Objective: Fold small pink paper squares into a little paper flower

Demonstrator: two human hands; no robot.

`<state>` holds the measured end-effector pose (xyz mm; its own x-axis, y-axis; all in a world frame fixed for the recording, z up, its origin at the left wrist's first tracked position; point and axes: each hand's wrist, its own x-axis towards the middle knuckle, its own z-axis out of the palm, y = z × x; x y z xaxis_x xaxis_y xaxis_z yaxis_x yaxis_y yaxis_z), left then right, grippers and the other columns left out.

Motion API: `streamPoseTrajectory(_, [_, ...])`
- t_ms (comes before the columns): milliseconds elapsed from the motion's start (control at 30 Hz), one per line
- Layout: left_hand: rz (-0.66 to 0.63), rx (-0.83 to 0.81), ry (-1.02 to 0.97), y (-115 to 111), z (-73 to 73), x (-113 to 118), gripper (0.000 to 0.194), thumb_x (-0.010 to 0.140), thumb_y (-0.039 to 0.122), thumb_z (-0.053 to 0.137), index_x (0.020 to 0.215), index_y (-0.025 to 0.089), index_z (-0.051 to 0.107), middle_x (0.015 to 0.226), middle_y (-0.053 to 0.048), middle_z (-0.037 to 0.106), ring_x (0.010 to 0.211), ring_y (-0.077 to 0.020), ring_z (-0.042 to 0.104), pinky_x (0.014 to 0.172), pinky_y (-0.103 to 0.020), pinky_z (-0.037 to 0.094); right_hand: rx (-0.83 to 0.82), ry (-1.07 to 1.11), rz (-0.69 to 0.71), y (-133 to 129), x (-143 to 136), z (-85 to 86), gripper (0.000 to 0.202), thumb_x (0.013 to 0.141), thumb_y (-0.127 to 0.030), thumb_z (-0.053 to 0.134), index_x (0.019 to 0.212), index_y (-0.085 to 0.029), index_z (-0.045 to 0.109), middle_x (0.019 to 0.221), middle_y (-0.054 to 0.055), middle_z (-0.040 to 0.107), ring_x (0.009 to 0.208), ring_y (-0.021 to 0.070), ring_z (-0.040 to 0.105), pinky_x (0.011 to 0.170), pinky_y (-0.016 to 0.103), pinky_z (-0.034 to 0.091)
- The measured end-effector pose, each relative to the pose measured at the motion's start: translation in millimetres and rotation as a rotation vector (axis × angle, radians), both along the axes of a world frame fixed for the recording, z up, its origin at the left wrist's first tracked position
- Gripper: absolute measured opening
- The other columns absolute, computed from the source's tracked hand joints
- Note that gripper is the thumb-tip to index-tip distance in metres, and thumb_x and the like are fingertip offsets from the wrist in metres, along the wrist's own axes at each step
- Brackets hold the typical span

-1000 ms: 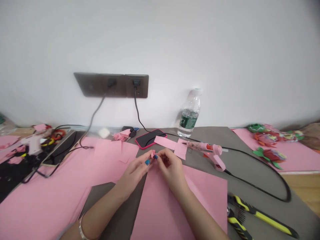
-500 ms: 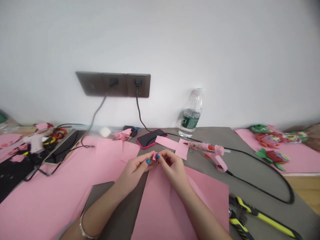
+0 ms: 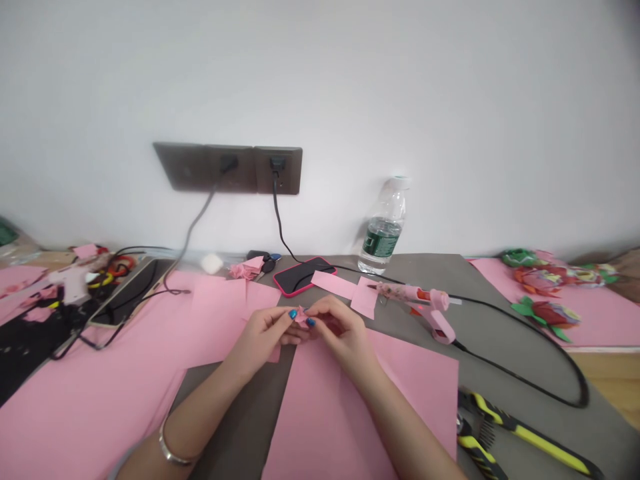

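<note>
A small folded piece of pink paper (image 3: 301,316) is pinched between both hands, above the table's middle. My left hand (image 3: 267,333) grips its left side, thumb on top. From the right, my right hand (image 3: 343,330) holds the other side between thumb and fingers. Beneath my right forearm lies a large pink sheet (image 3: 320,413). Beyond the hands are a pink strip of paper (image 3: 333,285) and a small pink paper square (image 3: 365,298). A pink hot glue gun (image 3: 415,297) rests to the right of them.
A water bottle (image 3: 383,233) stands by the wall, near a pink-cased phone (image 3: 300,277). Yellow-and-black pliers (image 3: 530,433) lie at the right front. Paper flowers (image 3: 550,313) sit at far right. The glue gun's cord (image 3: 530,393) loops across the right; more pink sheets (image 3: 100,400) cover the left.
Both hands have shifted slightly and turned the folded pink paper, so more of it shows. The left thumb has moved up onto it. Things on the table look unmoved.
</note>
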<state>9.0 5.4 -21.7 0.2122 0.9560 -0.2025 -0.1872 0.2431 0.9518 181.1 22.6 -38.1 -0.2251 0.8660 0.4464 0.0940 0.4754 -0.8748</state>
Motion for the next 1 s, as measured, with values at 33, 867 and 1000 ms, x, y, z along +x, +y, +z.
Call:
streamPoseTrajectory(33, [0.004,0.009,0.019,0.3,-0.3,-0.9,0.047,0.076,0.058,0.074,0.088,0.013,0.079,0.081,-0.012,0.079,0.070,-0.0210,0.074,0.070,-0.031,0.060,0.003,-0.010,0.009,-0.1,0.3,-0.1,0.013,0.088,-0.014,0.057,0.088,-0.021,0.069,0.084,0.005,0.065,0.077,0.0185,0.063,0.066,0.029,0.050])
streamPoseTrajectory(867, [0.094,0.108,0.097,-2.9,-2.6,2.5,0.030,0.083,0.040,0.072,0.100,0.016,0.078,0.101,-0.009,0.079,0.093,-0.0240,0.073,0.084,-0.034,0.061,0.219,-0.277,-0.221,-6.1,-3.5,0.5,0.016,0.088,-0.008,0.057,0.081,-0.022,0.062,0.081,0.004,0.065,0.075,0.0196,0.060,0.066,0.030,0.046])
streamPoseTrajectory(1000, [0.064,0.214,0.172,-1.8,-5.5,0.1,0.026,0.088,0.036,0.066,0.102,0.018,0.078,0.103,-0.008,0.078,0.095,-0.0226,0.073,0.083,-0.030,0.060,0.251,-0.373,-0.223,-5.2,-1.7,-0.1,0.016,0.090,-0.007,0.055,0.083,-0.021,0.060,0.084,0.004,0.066,0.078,0.0207,0.060,0.070,0.032,0.042])
